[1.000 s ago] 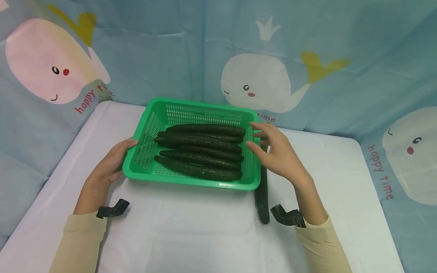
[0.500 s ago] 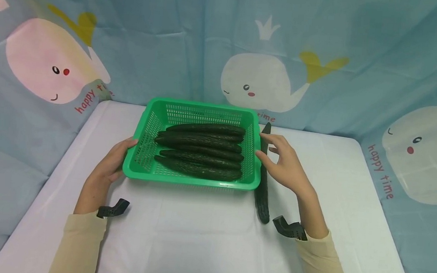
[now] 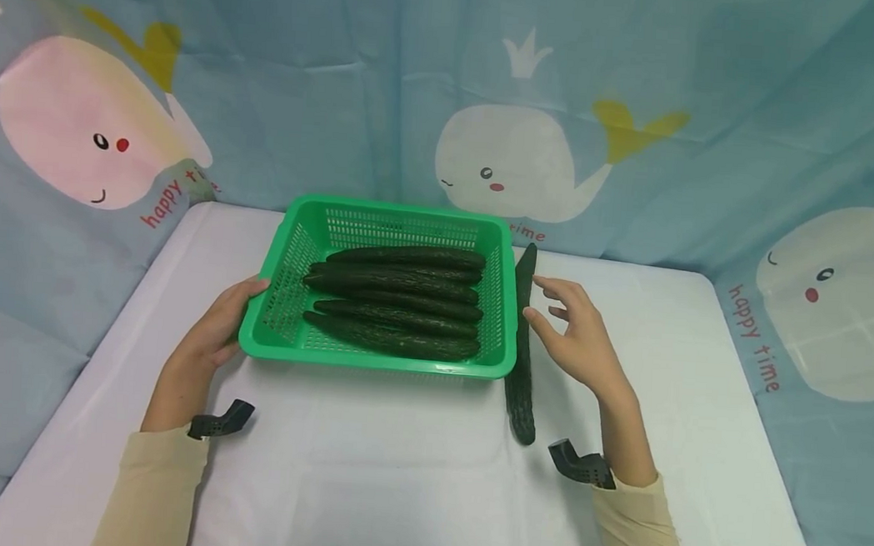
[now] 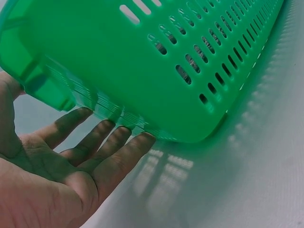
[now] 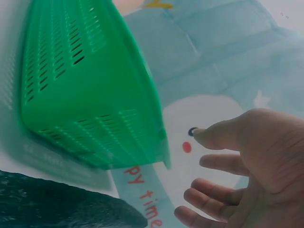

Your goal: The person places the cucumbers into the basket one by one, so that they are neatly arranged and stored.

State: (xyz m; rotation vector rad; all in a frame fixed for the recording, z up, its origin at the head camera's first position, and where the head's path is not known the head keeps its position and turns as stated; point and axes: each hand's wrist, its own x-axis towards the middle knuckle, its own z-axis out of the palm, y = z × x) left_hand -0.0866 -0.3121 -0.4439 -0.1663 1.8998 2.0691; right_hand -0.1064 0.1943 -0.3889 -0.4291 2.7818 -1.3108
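Observation:
In the head view a green plastic basket (image 3: 371, 361) holds several dark green cucumbers (image 3: 397, 304) lying side by side. At its left end my left hand (image 3: 218, 320) holds the basket, thumb over the rim. The left wrist view shows that hand's fingers (image 4: 124, 153) against the basket's outer end wall. One more cucumber (image 3: 522, 387) lies lengthwise on the table along the basket's right side. My right hand (image 3: 577, 336) hovers beside this cucumber, fingers apart and holding nothing. In the right wrist view its thumb and fingers are spread, away from the basket wall (image 5: 95, 104).
A white cloth covers the table (image 3: 394, 487). Behind it and at both sides hangs a blue curtain (image 3: 304, 114) printed with whales. Black camera mounts (image 3: 221, 420) sit on both wrists.
My right hand has drawn back from the basket's right rim, moving right and toward me. The loose cucumber beside the basket shows more fully now. My left hand stays at the basket.

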